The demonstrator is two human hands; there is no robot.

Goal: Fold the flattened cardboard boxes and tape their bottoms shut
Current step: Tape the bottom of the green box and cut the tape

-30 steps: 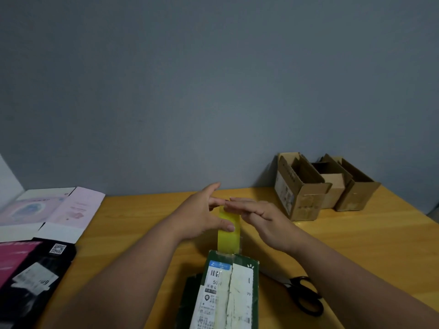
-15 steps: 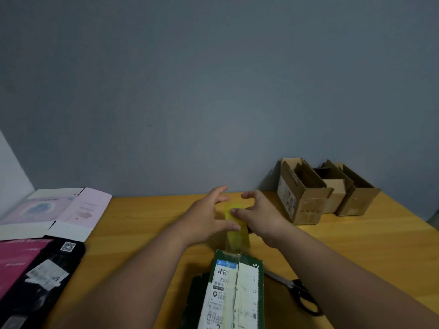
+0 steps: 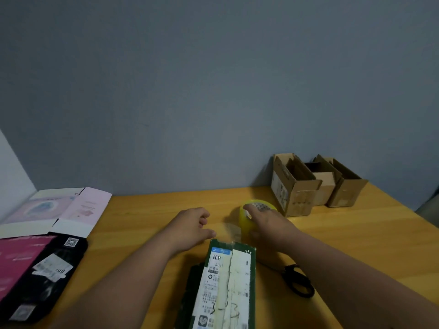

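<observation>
A dark green box [image 3: 229,281] with white shipping labels stands at the near middle of the wooden table [image 3: 356,238]. A clear strip of tape [image 3: 234,231] runs from its far edge to a yellow tape roll [image 3: 245,216] lying flat on the table. My right hand [image 3: 266,222] grips the roll from above. My left hand [image 3: 192,227] hovers just left of the box's far end, fingers loosely curled, holding nothing.
Black scissors [image 3: 298,280] lie right of the box under my right forearm. Three folded brown boxes [image 3: 313,184] stand at the back right. Flattened pink and white cartons [image 3: 61,210] and a black and pink one [image 3: 40,269] lie at the left.
The roll went from upright between both hands to flat on the table, further right. My left hand let go of it and drew back to the left.
</observation>
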